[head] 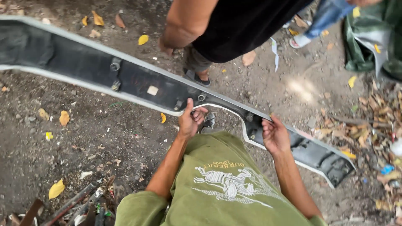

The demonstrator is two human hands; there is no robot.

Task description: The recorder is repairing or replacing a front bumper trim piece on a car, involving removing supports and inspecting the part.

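Note:
A long dark car bumper (88,69) with a pale edge runs from the upper left down to the right, held above bare dirt with its inner side up. My left hand (191,120) grips its near edge next to a bolt. My right hand (274,134) grips the same edge further right, by a notch in the panel. Several bolts and a small pale sticker (153,90) show on the inner face. My olive-green shirt (217,184) fills the lower middle.
Another person in a black top (238,25) stands on the far side of the bumper, a hand (167,44) hanging near it. A sandalled foot (299,40) is at top right. A green tarp (368,37), dry leaves and scrap metal (79,205) lie around.

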